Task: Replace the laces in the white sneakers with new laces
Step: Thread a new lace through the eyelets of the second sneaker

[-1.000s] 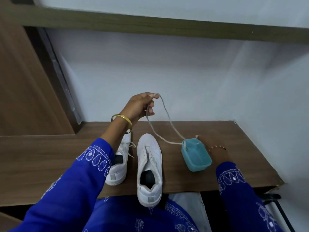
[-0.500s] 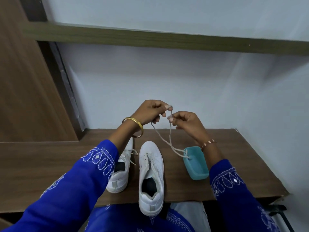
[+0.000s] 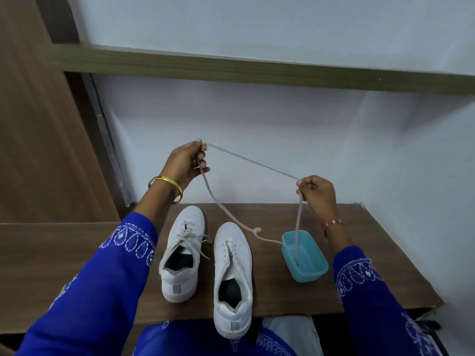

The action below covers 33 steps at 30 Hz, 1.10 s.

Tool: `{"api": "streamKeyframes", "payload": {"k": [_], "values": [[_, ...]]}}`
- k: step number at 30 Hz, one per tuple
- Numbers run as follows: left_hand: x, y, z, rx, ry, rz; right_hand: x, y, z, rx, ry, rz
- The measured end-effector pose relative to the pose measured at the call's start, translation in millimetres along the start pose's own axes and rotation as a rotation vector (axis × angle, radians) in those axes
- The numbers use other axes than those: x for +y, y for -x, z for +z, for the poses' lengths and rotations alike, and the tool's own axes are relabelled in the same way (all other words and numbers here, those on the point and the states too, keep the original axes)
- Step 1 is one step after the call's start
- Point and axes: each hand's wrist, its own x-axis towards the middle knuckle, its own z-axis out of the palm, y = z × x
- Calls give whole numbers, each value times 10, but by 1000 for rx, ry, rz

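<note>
1. Hand state. The left hand (image 3: 185, 160) is raised above the shoes with its fingers curled, pinching the lace (image 3: 250, 160) between thumb and fingertips. The right hand (image 3: 317, 192) is raised above the tub and also pinches the lace with curled fingers.

2. What has changed. Half a second ago both hands met close together over the shoes, with the lace hanging as a short loop. They are now drawn well apart, and a straight, taut span of lace runs from the left hand down to the right.

3. Lace position. From the left hand a slack length drops across the wooden shelf (image 3: 359, 265), carries a small knot or kink (image 3: 256, 230) just beside the toe of the right shoe, and reaches the rim of the blue tub (image 3: 312, 272). From the right hand a second length hangs straight down into the tub.

4. Shoe state. The left shoe (image 3: 183, 255) is still laced with a greyish lace. The right shoe (image 3: 233, 276) shows bare eyelets and no lace.

5. Meaning for the task. The lace appears to be stretched out for straightening before threading. The right shoe looks ready to receive it. The knot probably needs undoing first, or it may catch in an eyelet.
</note>
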Motion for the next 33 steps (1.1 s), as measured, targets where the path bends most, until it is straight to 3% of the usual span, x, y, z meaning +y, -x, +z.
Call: {"api": "streamKeyframes", "payload": {"k": [3, 9, 12, 18, 23, 28, 30, 33], "values": [[96, 9, 132, -69, -54, 45, 9, 29, 102, -148, 109, -30], [184, 101, 503, -228, -29, 29, -417, 252, 418, -551, 126, -194], [191, 115, 583, -248, -50, 45, -516, 390, 625, -669, 81, -208], [258, 36, 288, 5, 124, 102, -97, 519, 665, -646, -59, 44], [342, -50, -33, 197, 230, 168, 458, 494, 466, -560, 305, 44], [345, -54, -84, 215, 153, 191, 564, 419, 371, -500, 430, 79], [236, -48, -36, 193, 87, 160, 313, 407, 430, -489, 317, 74], [90, -49, 15, 174, 43, 118, -193, 403, 547, -469, -55, 110]]}}
